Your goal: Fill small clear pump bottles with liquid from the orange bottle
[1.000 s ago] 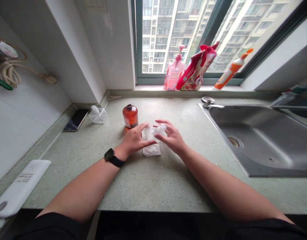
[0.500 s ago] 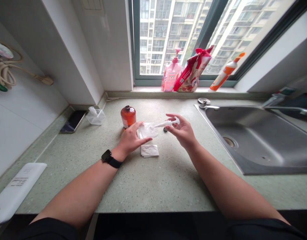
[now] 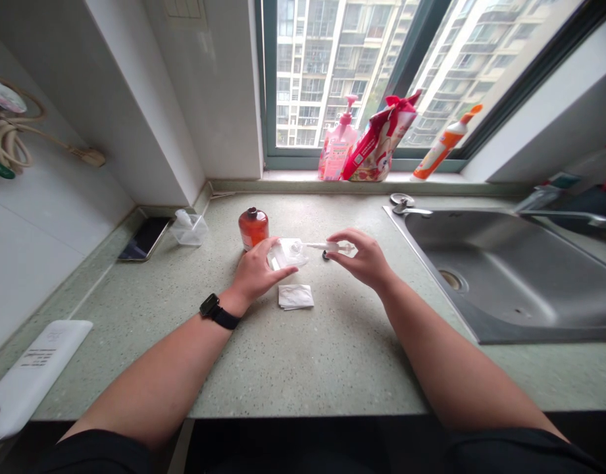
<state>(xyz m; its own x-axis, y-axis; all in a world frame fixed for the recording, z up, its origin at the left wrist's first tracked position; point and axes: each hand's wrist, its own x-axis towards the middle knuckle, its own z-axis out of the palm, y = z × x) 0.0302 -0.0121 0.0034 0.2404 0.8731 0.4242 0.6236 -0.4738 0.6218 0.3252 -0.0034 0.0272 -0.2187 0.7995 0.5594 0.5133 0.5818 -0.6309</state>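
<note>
My left hand [image 3: 256,271], wearing a black watch, is closed around a small clear square container [image 3: 290,253] with a round opening facing right. Between the thumb and fingers of my right hand [image 3: 364,258] lies a white syringe [image 3: 332,247], held level. Its tip points left and is at the container's opening; whether it is inside I cannot tell. An open brown bottle [image 3: 254,228] stands just behind my left hand. A small black cap [image 3: 325,255] lies beneath the syringe. Nearer me, a folded white tissue [image 3: 295,297] lies flat on the counter.
To the right is a steel sink [image 3: 510,276]. At the left are a phone [image 3: 145,238], a clear plastic cup [image 3: 189,229] and a long white case [image 3: 39,378]. A pink pump bottle [image 3: 338,151], a red bag [image 3: 380,141] and an orange-white bottle [image 3: 443,146] line the windowsill.
My right hand has turned the syringe from a slant to nearly level, its fingers now curled over it. The container has tilted slightly in my left hand.
</note>
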